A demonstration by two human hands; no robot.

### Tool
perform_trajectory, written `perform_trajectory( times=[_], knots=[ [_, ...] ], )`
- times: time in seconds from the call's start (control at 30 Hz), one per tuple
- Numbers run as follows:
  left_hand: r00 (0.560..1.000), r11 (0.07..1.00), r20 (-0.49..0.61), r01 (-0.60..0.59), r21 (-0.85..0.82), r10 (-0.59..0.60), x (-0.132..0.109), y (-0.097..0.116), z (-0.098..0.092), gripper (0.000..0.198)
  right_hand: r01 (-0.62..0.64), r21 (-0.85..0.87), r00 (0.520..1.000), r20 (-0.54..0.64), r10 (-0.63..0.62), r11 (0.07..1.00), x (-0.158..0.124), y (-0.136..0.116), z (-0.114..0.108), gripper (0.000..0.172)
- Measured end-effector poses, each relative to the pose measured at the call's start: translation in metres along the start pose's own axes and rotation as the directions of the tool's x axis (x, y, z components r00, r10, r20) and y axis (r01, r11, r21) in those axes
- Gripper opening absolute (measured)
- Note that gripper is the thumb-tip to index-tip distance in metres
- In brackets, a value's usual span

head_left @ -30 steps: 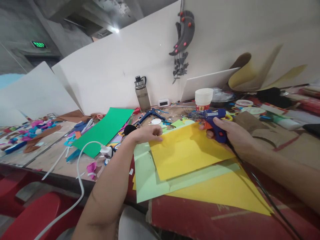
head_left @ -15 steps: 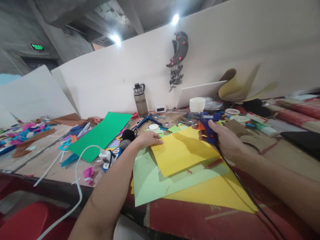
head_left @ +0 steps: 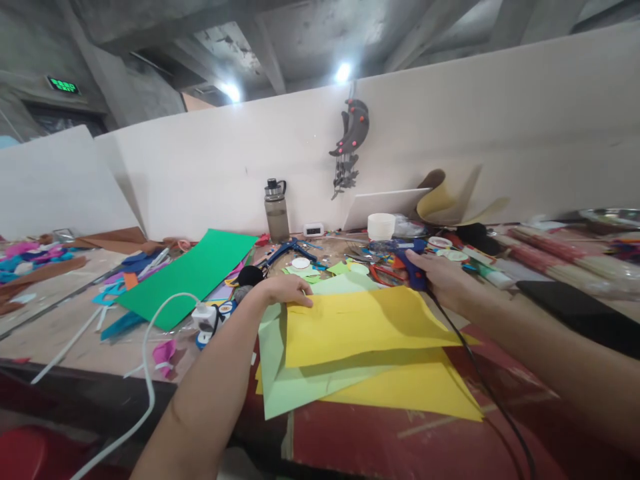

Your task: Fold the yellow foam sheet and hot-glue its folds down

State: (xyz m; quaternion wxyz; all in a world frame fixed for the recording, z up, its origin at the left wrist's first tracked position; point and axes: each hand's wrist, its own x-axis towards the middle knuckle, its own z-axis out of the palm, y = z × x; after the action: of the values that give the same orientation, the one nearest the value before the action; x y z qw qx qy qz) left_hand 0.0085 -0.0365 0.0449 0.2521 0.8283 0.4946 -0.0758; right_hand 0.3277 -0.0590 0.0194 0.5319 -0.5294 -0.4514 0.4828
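Observation:
My left hand (head_left: pixel 284 291) pinches the left edge of a yellow paper sheet (head_left: pixel 360 323), lifting that edge slightly off the stack. Under it lie a light green sheet (head_left: pixel 290 383) and another yellow sheet (head_left: pixel 415 393). My right hand (head_left: pixel 440 277) is wrapped round the handle of a blue glue gun (head_left: pixel 407 257), nozzle pointing left, beyond the sheet's far right corner. The gun's black cord (head_left: pixel 480 380) trails toward me over the red table (head_left: pixel 380 440).
A dark green sheet (head_left: pixel 187 277) lies at left beside a white cable and plug (head_left: pixel 200 312). At the back stand a water bottle (head_left: pixel 277 212), a stack of paper cups (head_left: pixel 381 227), another blue glue gun (head_left: pixel 287 250) and scraps. Paper rolls (head_left: pixel 550 263) lie at right.
The view has tilted up. My left hand has drawn the yellow sheet's edge leftward and turned the sheet. My right hand has carried the glue gun farther back.

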Motion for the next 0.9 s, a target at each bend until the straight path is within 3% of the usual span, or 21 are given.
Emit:
perform_trajectory(
  times=[0.23,0.57,0.9],
  knots=[
    [0.998,1.0,-0.058,-0.005,-0.009,0.004,-0.002,0.005,0.0,0.046,-0.073,-0.093,0.996,-0.066,0.067,0.993,0.005,0.015,-0.003,0.027],
    [0.999,0.991,-0.025,-0.029,0.132,0.032,0.003,0.003,0.001,0.039,-0.009,-0.199,0.996,-0.093,-0.009,0.98,0.025,0.017,0.006,0.024],
    [0.994,0.988,0.065,-0.097,0.124,0.09,0.001,-0.009,-0.001,0.04,0.024,-0.253,0.994,-0.102,-0.051,0.967,0.044,0.016,-0.011,0.022]
  ],
)
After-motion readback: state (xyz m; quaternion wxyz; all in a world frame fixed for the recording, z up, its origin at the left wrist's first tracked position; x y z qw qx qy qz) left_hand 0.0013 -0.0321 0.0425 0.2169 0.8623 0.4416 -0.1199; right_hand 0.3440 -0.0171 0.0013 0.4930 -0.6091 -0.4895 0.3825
